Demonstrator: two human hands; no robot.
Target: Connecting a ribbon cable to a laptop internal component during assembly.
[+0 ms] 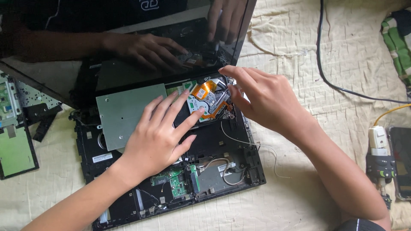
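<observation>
An opened black laptop (pixel 214 141) lies on a cream quilt with its inner parts bare. My left hand (pixel 160 132) rests flat on it, fingers spread, the fingertips touching a small drive with an orange flex cable (pixel 205 96). My right hand (pixel 261 96) reaches in from the right, its thumb and fingers pinched at the drive's far right corner; what they grip is hidden. A grey metal plate (pixel 124 111) lies left of my left hand. The dark screen (pixel 128 42) stands behind and mirrors both hands.
A green circuit board (pixel 173 182) and loose white wires (pixel 252 147) sit near the laptop's front. A removed keyboard panel (pixel 15 137) lies at the left. A black cable (pixel 325 72), a plug strip (pixel 379 158) and a phone (pixel 402 162) lie at the right.
</observation>
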